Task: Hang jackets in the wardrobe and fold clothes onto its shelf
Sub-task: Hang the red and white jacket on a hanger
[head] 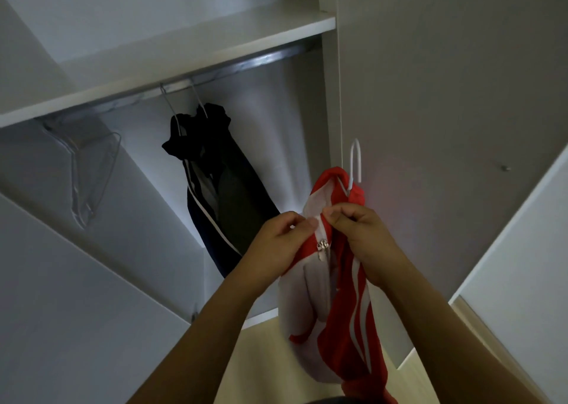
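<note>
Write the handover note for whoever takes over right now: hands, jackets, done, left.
Left hand and right hand each pinch the red jacket at its collar, above the zip pull.
The red jacket is on a white hanger, not yet on the rail.
Done: dark jacket hangs on the rail.
Left: hang the red jacket. An empty hanger hangs at the left.

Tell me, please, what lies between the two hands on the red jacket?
In the head view, the jacket's white zipper strip with its metal pull runs between the left hand and right hand.
</note>
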The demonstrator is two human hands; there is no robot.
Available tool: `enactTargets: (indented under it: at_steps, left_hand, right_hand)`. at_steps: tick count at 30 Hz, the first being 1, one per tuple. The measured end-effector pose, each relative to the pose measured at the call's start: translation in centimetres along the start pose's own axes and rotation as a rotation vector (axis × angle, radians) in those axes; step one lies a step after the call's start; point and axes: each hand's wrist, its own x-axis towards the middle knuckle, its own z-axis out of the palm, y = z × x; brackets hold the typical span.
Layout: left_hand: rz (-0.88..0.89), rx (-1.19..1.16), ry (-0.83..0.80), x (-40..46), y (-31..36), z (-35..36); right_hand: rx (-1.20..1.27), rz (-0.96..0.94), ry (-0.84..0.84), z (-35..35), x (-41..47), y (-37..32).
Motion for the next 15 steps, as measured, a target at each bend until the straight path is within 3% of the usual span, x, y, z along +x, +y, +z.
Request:
enactTargets:
  at_steps: [4,8,11,15]
  left_hand:
    - [-0.008,0.022,0.032,0.3,0.2,0.0]
    - [-0.06,-0.098,0.219,0.1,-0.2,-0.1]
    - [-0.062,-0.193,0.328,0.0,-0.4,-0.3]
    - [-0.02,-0.239,0.351,-0.3,0.0,0.1]
  right_hand:
    - [-0.043,0.027,0.055,-0.2,0.2,0.6]
    - [-0.123,0.028,0.114,-0.5,0.2,1.3]
    - [-0.181,-0.017,0.016,-0.5,0.0,1.5]
    - [-0.279,-0.075,-0.125,0.2,-0.1,1.6]
